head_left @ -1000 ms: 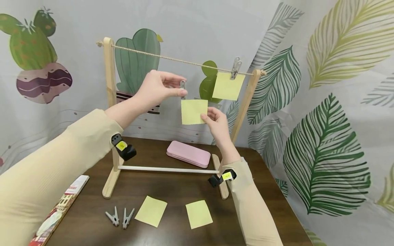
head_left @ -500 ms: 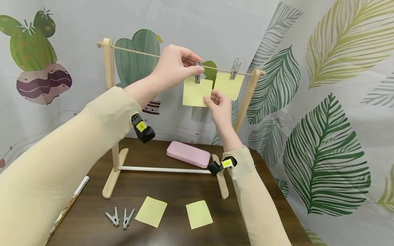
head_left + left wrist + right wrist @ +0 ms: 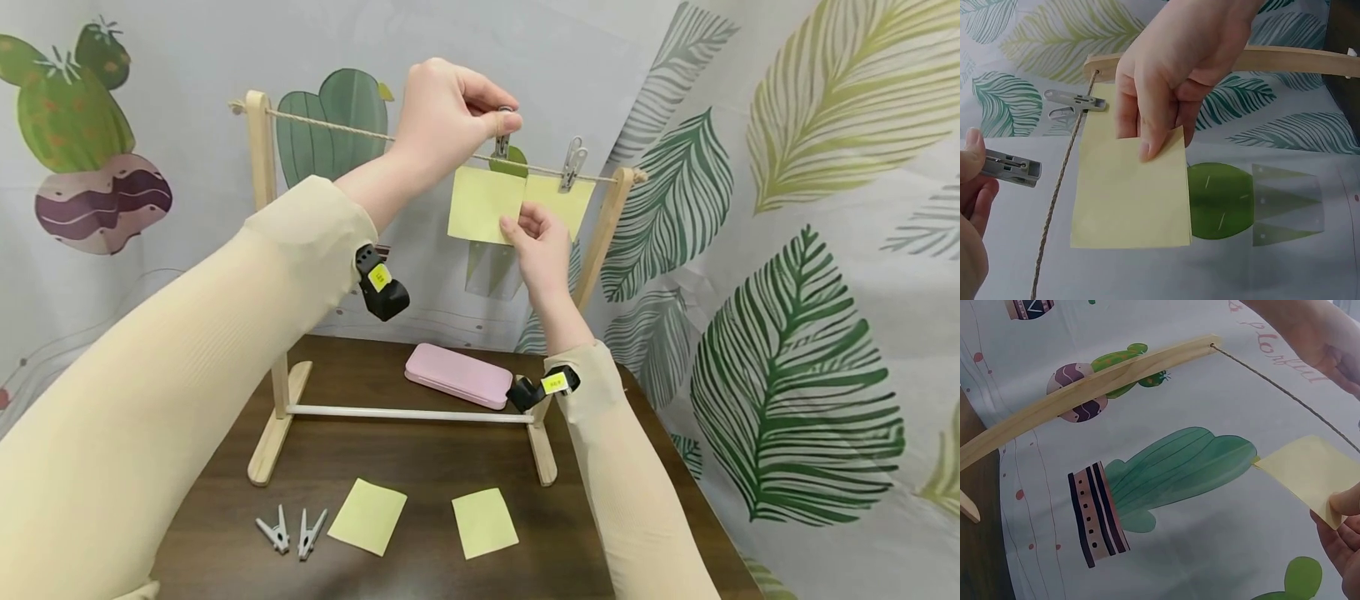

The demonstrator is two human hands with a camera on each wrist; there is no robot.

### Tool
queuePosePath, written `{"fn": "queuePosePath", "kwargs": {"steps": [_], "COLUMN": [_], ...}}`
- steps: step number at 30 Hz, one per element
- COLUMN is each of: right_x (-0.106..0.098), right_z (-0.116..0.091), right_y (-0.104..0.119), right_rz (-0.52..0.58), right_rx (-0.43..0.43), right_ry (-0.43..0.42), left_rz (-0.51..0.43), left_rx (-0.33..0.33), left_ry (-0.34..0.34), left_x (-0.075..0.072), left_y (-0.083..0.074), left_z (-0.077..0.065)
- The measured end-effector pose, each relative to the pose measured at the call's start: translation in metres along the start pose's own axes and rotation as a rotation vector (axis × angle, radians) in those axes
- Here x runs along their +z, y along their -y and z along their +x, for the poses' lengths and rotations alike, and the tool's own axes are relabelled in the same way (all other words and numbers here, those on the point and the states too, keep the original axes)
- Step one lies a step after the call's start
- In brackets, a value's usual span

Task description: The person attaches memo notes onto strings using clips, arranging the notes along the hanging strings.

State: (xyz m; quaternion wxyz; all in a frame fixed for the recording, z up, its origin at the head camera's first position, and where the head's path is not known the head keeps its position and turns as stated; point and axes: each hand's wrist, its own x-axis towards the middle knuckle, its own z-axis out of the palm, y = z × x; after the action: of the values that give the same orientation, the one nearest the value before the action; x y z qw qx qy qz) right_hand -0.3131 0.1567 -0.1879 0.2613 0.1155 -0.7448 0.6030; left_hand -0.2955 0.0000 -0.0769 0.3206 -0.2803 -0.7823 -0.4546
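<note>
The post (image 3: 1094, 387) slants across, and the rope (image 3: 1302, 404) runs from a hole in its tip down to the right. Well to the lower right of that post, the right hand (image 3: 1342, 544) pinches a corner of the yellow note (image 3: 1313, 472) between thumb and fingers. The left hand (image 3: 1316, 344), partly cut off, is right of the post's tip. Below the post lies a printed cactus (image 3: 1191, 469); the brown table (image 3: 982, 562) shows under its lower end.

Pink lettering (image 3: 1279, 347) on the wall cloth (image 3: 1197, 400) seems to end in "lorful"; print on the wrist cameras' (image 3: 386, 303) yellow stickers (image 3: 380, 277) is too small to read
</note>
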Motion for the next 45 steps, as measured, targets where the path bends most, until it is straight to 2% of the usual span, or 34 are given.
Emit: {"fn": "queuePosePath", "kwargs": {"steps": [9,25,37,45], "right_x": [-0.001,0.002,0.004,0.003], "right_z": [0.002,0.005,0.005,0.005], "right_y": [-0.001,-0.001,0.003,0.003], "right_rz": [-0.006,0.029,0.043,0.054], "right_rx": [0.004,-0.019,-0.027,-0.021], "right_ry": [-0.023,-0.031,-0.035,-0.03], "left_rz": [0.05,0.113,0.058,0.058], "left_rx": [0.004,-0.027,-0.081,-0.082], "left_ry": [-0.017,0.029,0.042,0.052], "left_x": [0.01,0.013,0.012,0.014], "left_y": [0.004,0.011,0.017,0.02], "left_z": [0.003,0.002,0.001,0.0]}}
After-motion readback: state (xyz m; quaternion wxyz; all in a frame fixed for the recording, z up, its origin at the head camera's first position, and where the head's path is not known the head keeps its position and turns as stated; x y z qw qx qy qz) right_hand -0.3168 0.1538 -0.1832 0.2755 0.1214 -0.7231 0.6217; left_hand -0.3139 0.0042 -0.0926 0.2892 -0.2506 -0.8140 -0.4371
